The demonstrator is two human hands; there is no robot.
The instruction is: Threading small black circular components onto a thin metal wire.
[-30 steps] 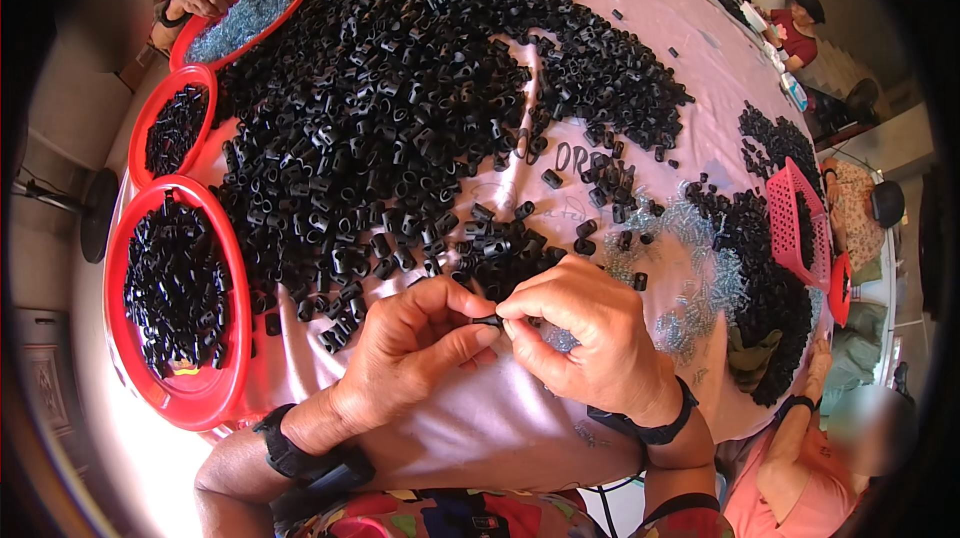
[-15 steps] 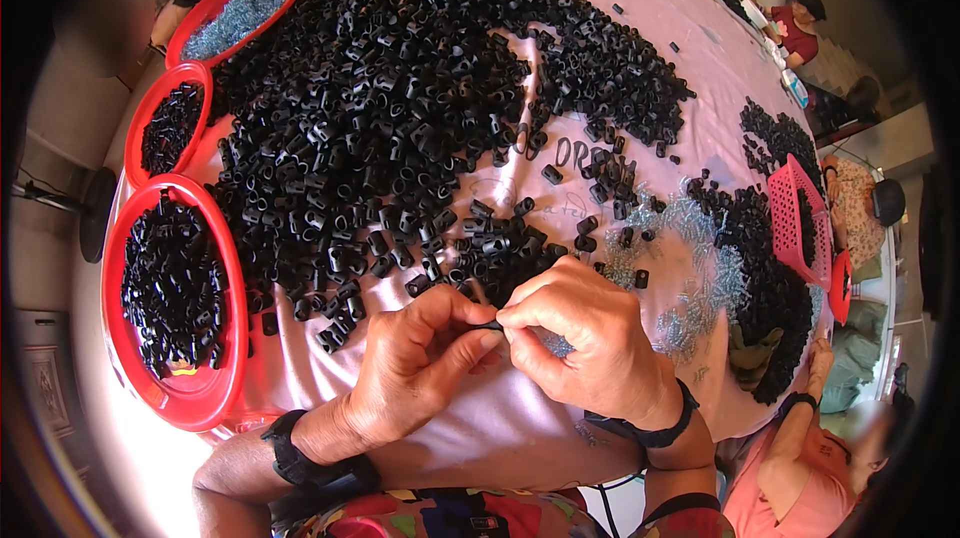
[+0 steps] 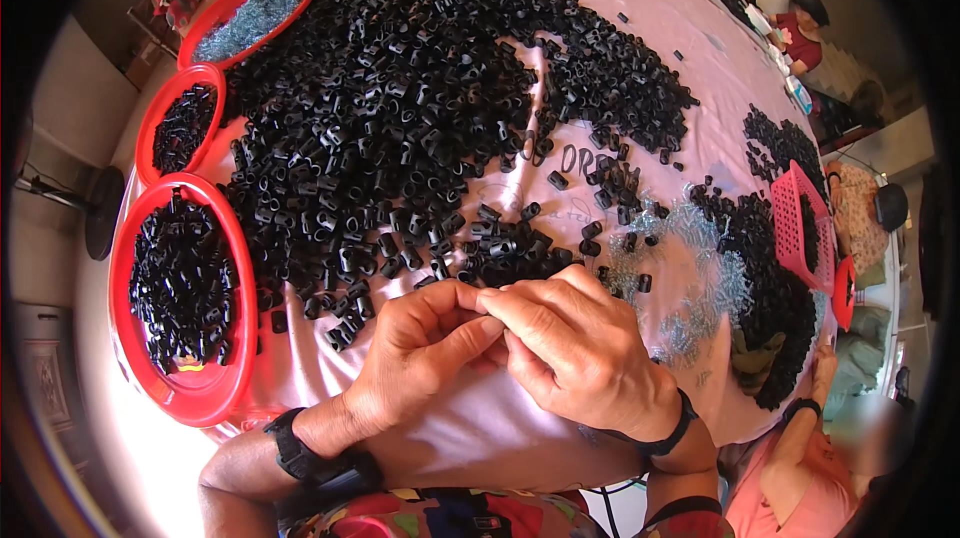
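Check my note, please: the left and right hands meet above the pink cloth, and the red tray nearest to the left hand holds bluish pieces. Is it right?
Not entirely; the colour is wrong: that red tray holds black pieces, as the head view shows. The left hand and right hand do meet above the pink cloth, as you wrote.
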